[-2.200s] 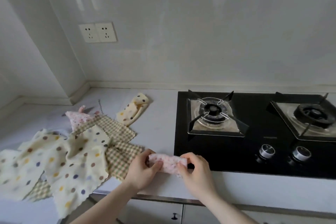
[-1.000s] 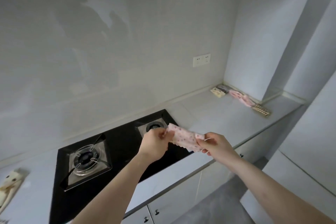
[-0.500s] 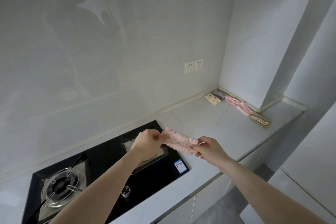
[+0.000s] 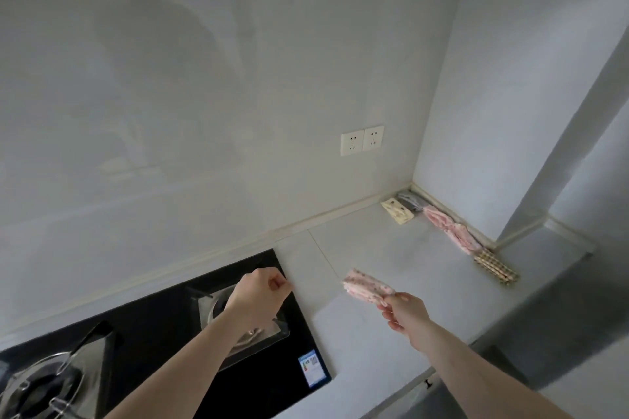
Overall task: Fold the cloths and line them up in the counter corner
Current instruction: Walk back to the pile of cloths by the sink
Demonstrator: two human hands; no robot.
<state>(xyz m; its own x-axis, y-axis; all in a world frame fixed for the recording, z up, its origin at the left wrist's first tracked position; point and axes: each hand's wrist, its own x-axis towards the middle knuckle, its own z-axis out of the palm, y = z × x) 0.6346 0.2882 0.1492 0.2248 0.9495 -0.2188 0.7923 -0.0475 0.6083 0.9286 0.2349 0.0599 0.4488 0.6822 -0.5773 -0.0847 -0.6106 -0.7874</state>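
Grey stone counter [image 4: 391, 248] runs from the black hob [image 4: 272, 367] to the corner, and the corner is my landmark for all places. Along the side wall out of the corner lies a row of folded cloths: a grey cloth [image 4: 410, 199] deepest in the corner, a cream dotted cloth [image 4: 396, 211] just beside it, then a long pink cloth [image 4: 449, 230], and a checked cloth [image 4: 495, 268] farthest out. The free place is, I judge, after the checked one, at the end away from the corner. The right hand [image 4: 403, 313] pinches one end of the folded pink dotted cloth [image 4: 367, 285], which hangs in the air well apart from the corner, above the counter. The left hand [image 4: 260, 292] is curled over the hob and holds nothing. To do this step well, carry the cloth flat so the fold does not open, lay it parallel with the row, touching its neighbour, and press it once before letting go.
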